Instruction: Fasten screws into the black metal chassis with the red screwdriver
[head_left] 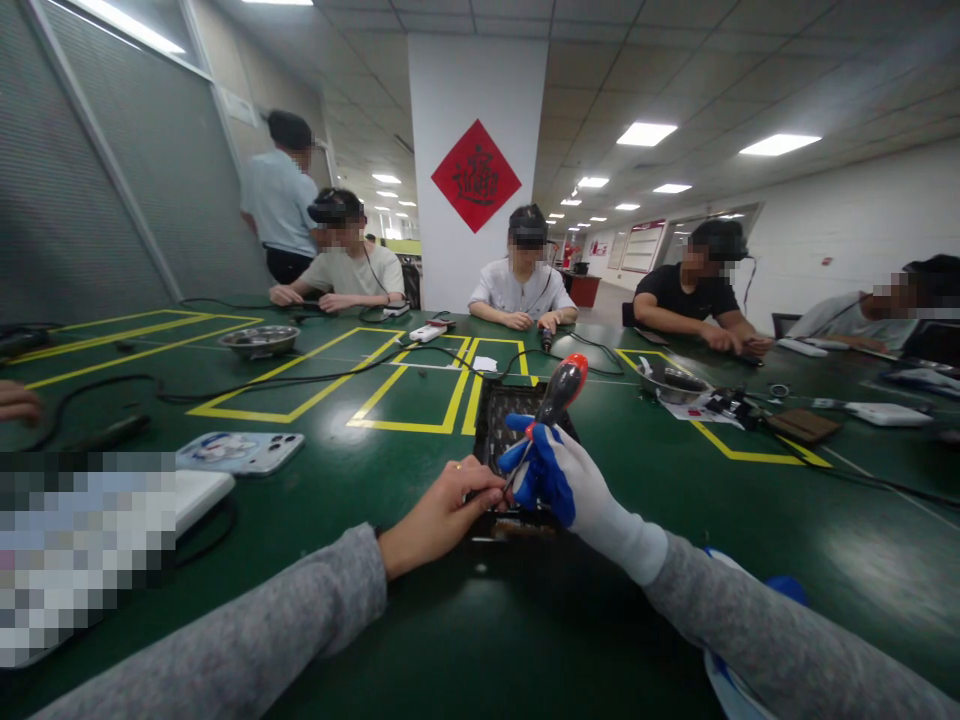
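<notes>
A screwdriver (562, 392) with a black and red handle is gripped in my right hand (566, 480), which wears a white glove with blue-coated fingers. The handle leans up and to the right, while the shaft slants down toward my left fingertips. My bare left hand (439, 508), with a ring on one finger, is closed in a pinch close to the shaft's lower end; whatever it pinches is hidden. Under both hands lies an open black tray-like case (495, 408) with a patterned inside, partly covered by my hands.
Yellow tape outlines mark the green table (390, 480). To the left lie a phone (240, 453), a metal bowl (259, 341) and a white device (202, 490). Cables cross the middle. A second bowl (675, 382) and a brown wallet (804, 425) are at right. Several people sit opposite.
</notes>
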